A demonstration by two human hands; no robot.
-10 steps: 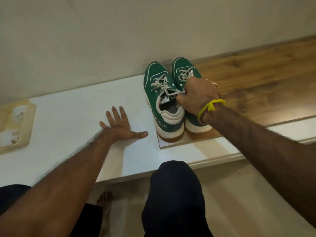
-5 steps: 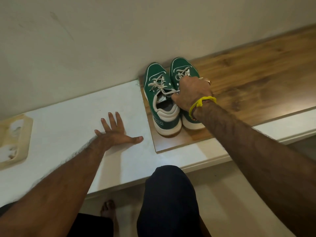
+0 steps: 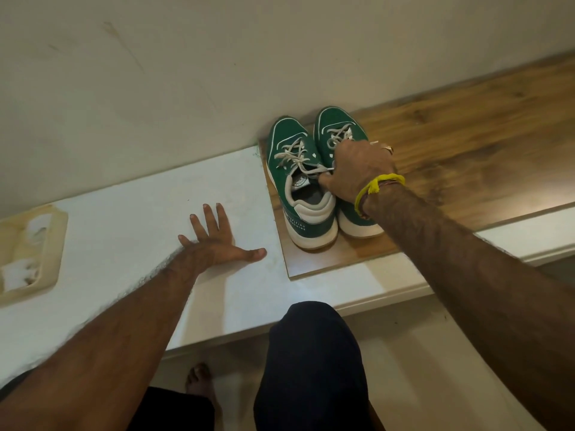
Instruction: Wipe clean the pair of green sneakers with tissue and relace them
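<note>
Two green sneakers with white soles and pale laces stand side by side, toes to the wall, on a wooden board [image 3: 466,157]. The left sneaker [image 3: 298,181] is fully in view. My right hand [image 3: 357,172], with a yellow wristband, lies over the right sneaker [image 3: 336,129] and hides its collar; its fingers are curled round the inner collars of the pair, with a lace end of the left sneaker under the thumb. My left hand [image 3: 217,241] rests flat, fingers spread, on the white ledge [image 3: 130,219] to the left of the sneakers. No tissue shows.
A cream wall rises right behind the sneakers. A cream switch plate [image 3: 28,253] sits at the ledge's far left. The ledge's front edge runs above my knee [image 3: 311,353] and bare foot [image 3: 199,377] on the floor.
The view has shifted a little; the sneakers and both hands keep the same places relative to each other. My right hand stays curled on the pair.
</note>
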